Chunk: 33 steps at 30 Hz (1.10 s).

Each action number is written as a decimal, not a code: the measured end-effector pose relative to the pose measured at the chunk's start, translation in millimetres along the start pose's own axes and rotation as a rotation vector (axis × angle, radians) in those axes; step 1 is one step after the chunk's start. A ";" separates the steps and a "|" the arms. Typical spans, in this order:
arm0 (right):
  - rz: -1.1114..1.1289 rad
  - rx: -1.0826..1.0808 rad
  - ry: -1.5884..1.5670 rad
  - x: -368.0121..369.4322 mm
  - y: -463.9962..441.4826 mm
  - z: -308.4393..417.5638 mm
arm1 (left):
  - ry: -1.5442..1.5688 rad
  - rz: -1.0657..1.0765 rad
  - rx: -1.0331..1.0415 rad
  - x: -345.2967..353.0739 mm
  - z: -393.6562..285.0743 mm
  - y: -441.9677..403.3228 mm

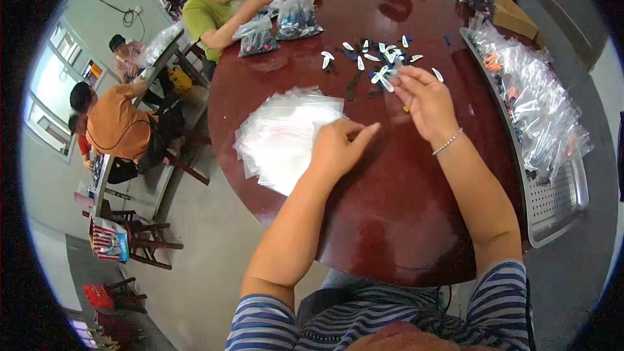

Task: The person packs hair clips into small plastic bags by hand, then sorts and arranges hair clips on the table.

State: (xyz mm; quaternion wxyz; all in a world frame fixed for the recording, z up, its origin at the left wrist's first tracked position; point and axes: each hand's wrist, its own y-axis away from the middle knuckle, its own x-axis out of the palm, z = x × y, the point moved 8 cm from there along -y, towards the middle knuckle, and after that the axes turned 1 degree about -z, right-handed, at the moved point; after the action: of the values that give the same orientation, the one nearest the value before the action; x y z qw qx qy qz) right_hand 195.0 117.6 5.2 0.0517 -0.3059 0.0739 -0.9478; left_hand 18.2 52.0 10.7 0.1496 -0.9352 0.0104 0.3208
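Note:
My left hand [341, 146] is over the right edge of a fanned pile of clear plastic bags [279, 136], its thumb stretched out and apart; its other fingers are partly hidden. My right hand [422, 97] is raised beside a scatter of small white, blue and black parts [390, 55], thumb and forefinger pinched together. What they hold, if anything, is too small to make out; a white part [383, 82] lies close to the fingertips. A small yellow piece [407, 109] is just below them on the dark red table [403, 221].
A metal tray [552, 205] of filled bags [533, 97] stands along the right, with an open cardboard box [513, 16] behind it. Across the table a person in green handles filled bags [298, 19]. Other people sit at the far edge and at a left table.

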 end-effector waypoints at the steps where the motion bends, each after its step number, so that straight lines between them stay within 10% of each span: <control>1: -0.002 -0.003 -0.002 11.4 6.4 2.0 | 0.161 0.121 -0.080 10.6 2.8 2.4; 5: 0.079 -0.048 0.254 42.7 24.8 4.2 | 0.624 0.367 -0.211 35.7 10.7 6.9; 7: 0.231 -0.377 0.784 66.6 36.9 18.7 | 0.696 0.113 -0.229 17.0 16.8 0.9; 10: 0.262 -0.325 0.718 71.9 43.4 10.6 | 0.601 -0.147 -0.030 -11.2 8.9 -4.5; 15: 0.314 -0.166 0.742 72.6 39.6 -4.6 | 0.907 0.394 -0.145 28.7 6.1 0.9; 20: 0.270 0.161 0.490 62.4 42.0 -29.0 | 0.845 0.135 -0.311 16.1 25.4 -1.7; 25: 0.102 -0.253 0.636 52.5 28.0 6.2 | 1.095 -0.194 -0.467 -9.9 48.6 -3.7; 33: 0.375 0.199 0.740 73.8 48.6 -37.8 | 1.317 -0.352 -0.392 -18.3 55.3 -5.3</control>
State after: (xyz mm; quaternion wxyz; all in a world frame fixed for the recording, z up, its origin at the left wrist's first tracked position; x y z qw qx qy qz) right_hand 115.8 63.3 8.7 0.2225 0.0804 0.0501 -0.9703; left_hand -28.8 71.4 -18.2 -0.0092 -0.9323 -0.1104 -0.3442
